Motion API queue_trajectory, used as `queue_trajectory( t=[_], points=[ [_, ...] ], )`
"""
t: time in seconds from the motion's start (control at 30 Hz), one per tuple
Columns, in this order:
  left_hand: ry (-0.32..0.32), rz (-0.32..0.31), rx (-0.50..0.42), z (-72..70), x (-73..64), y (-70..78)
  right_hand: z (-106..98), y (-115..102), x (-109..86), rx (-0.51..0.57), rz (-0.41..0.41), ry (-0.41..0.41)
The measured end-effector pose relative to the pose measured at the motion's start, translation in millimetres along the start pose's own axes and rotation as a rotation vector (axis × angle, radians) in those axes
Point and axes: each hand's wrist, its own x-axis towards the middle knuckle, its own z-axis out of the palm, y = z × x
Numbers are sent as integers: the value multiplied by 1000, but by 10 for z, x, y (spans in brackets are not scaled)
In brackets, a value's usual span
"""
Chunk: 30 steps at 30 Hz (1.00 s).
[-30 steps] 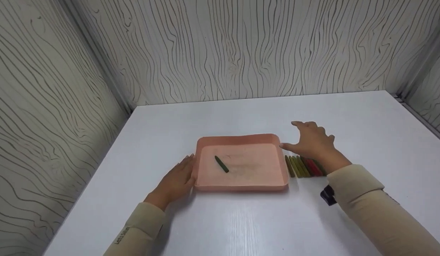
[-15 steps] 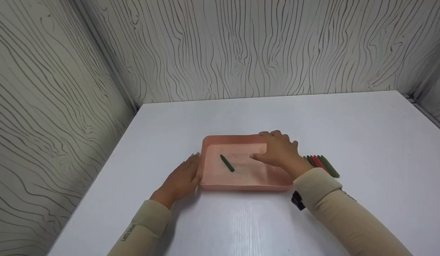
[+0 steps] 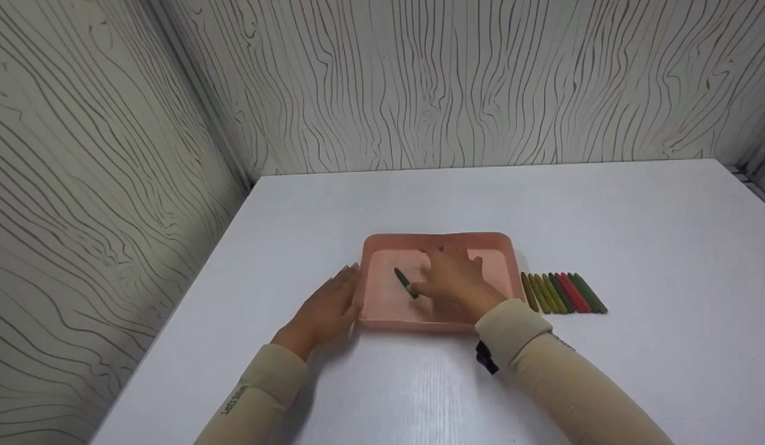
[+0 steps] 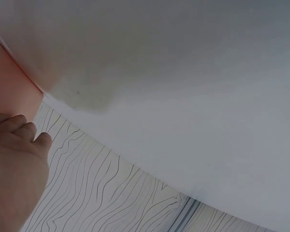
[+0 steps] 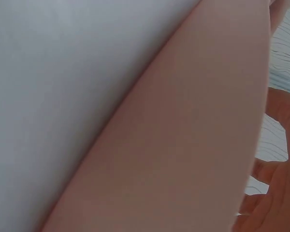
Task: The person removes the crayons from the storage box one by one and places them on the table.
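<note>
A dark green crayon (image 3: 402,277) lies slanted on the floor of a shallow pink tray (image 3: 380,306). Over the tray is my right hand (image 3: 453,278), fingers spread, its thumb tip overlapping the crayon's lower end in the head view. In the right wrist view, the tray's outer wall (image 5: 183,121) partly hides the fingers of this hand (image 5: 282,179). My left hand (image 3: 323,312) rests at the tray's left side, its fingers extended along the wall. The left wrist view has the left hand (image 4: 17,169) beside a corner of the tray (image 4: 12,82).
Just right of the tray, several crayons (image 3: 561,293) in olive-yellow, green and red lie side by side in a row. All of this is on a white table (image 3: 666,247). Panels with a wood-grain pattern (image 3: 419,86) stand behind and to the left.
My right hand has moved left from above the crayon row to the green crayon in the tray, uncovering the row. The left hand stays by the tray. The head view has shifted slightly.
</note>
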Motion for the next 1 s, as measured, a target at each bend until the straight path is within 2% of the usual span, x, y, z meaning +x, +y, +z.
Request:
queue_trajectory(
  t=[0.2, 0.4, 0.7, 1.0],
  points=[
    [16, 8, 5, -13, 4, 20, 92, -93, -9, -7, -31, -6],
    [0, 10, 10, -17, 11, 34, 190, -122, -12, -6, -59, -3],
    [-8, 0, 29, 5, 24, 13, 305, -134, 93, 10, -45, 14],
    [14, 14, 23, 2, 7, -2, 337, -110, 192, 98, -31, -4]
  ],
)
